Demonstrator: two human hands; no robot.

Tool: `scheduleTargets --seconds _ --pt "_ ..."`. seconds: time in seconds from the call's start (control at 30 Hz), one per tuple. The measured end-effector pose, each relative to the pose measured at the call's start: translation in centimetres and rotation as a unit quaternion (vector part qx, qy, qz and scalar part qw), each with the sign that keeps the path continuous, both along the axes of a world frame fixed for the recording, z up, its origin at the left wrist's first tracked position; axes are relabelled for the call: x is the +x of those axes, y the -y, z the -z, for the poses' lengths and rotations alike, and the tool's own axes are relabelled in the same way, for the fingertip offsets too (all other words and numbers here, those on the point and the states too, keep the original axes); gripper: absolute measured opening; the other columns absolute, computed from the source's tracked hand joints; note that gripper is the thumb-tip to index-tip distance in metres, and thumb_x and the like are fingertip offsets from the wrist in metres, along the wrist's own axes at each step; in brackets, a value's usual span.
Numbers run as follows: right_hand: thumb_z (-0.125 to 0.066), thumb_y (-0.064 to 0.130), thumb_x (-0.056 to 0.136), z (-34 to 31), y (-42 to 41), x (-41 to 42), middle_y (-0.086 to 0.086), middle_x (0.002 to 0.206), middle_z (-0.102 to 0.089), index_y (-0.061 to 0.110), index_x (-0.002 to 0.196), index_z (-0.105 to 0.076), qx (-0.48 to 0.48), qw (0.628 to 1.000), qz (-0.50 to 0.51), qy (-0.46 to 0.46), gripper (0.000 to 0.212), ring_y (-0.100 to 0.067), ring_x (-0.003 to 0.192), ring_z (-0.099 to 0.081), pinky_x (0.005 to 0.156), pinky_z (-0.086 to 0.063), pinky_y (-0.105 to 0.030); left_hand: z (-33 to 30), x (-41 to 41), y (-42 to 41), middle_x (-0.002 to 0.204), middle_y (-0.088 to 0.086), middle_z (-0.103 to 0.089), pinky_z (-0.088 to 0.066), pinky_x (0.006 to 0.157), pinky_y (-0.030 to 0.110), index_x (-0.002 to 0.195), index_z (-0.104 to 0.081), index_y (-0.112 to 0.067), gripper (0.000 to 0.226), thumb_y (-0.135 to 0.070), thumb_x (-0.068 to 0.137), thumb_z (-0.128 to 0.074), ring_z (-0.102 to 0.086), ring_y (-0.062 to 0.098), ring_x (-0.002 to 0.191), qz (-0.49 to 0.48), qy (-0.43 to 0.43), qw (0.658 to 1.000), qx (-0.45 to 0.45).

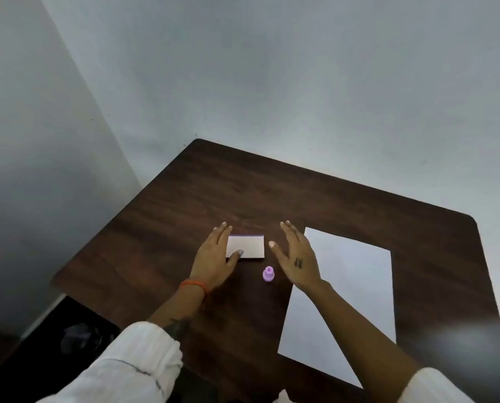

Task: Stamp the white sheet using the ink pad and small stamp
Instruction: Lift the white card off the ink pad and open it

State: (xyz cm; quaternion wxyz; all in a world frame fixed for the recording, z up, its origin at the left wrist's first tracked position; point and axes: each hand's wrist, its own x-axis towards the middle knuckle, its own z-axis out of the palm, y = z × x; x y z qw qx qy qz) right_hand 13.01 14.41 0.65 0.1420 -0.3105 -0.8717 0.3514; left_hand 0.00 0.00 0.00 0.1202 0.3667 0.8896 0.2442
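Observation:
A closed ink pad (247,247), a small pale box with a purple far edge, lies on the dark wooden table (243,193). My left hand (214,257) rests at its left end, fingers spread and the thumb on its near corner. Just in front of the pad a small purple stamp (268,274) stands upright. My right hand (296,257) hovers flat and open to the right of the pad and stamp, holding nothing. The white sheet (350,295) lies to the right, partly under my right forearm.
The table stands in a corner between two grey walls (243,68). Its left edge runs close to the left wall. Dark floor with a dim object (77,335) shows below the table's left edge.

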Motion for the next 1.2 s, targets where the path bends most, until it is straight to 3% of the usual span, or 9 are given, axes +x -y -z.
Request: scheduleTargets --seconds 0.2,0.5,0.87,1.2 --pt "-0.060 0.041 0.084 0.5 0.2 -2.6 -0.004 0.150 -0.036 0.019 0.137 -0.038 0.007 0.995 -0.079 0.063 0.061 -0.023 0.137 -0.033 0.109 -0.031 -0.036 1.0 -1.9 -0.1 0.156 0.003 -0.016 -0.017 0.115 0.039 0.143 -0.014 -0.019 0.081 -0.036 0.081 -0.063 -0.011 0.021 0.143 0.061 0.008 0.996 -0.061" --pt "-0.068 0.033 0.078 1.3 -1.1 -4.9 -0.004 0.154 -0.027 0.016 0.143 -0.024 0.035 0.961 -0.162 0.220 0.080 -0.025 0.140 -0.024 0.112 -0.028 -0.039 1.9 -4.7 -0.7 0.156 0.001 -0.014 -0.015 0.115 0.035 0.144 -0.013 -0.016 0.082 -0.035 0.081 -0.063 -0.008 0.018 0.143 0.134 0.029 0.983 -0.121" --pt "-0.069 0.033 0.078 1.2 -1.7 -6.1 -0.008 0.148 -0.036 0.014 0.140 -0.031 0.073 0.949 -0.177 0.251 0.075 -0.026 0.134 -0.034 0.107 -0.036 -0.038 2.4 -5.7 -0.8 0.154 0.002 -0.022 -0.021 0.115 0.036 0.142 -0.021 -0.016 0.074 -0.034 0.083 -0.061 -0.019 0.018 0.141 0.165 0.044 0.979 -0.113" --pt "-0.065 0.030 0.082 1.2 -1.9 -5.9 -0.007 0.150 -0.034 0.015 0.141 -0.030 0.072 0.944 -0.201 0.252 0.069 -0.025 0.137 -0.032 0.112 -0.028 -0.036 2.2 -5.8 -0.9 0.151 0.004 -0.029 -0.023 0.115 0.036 0.140 -0.027 -0.015 0.070 -0.033 0.083 -0.062 -0.025 0.019 0.139 0.174 0.040 0.979 -0.097"
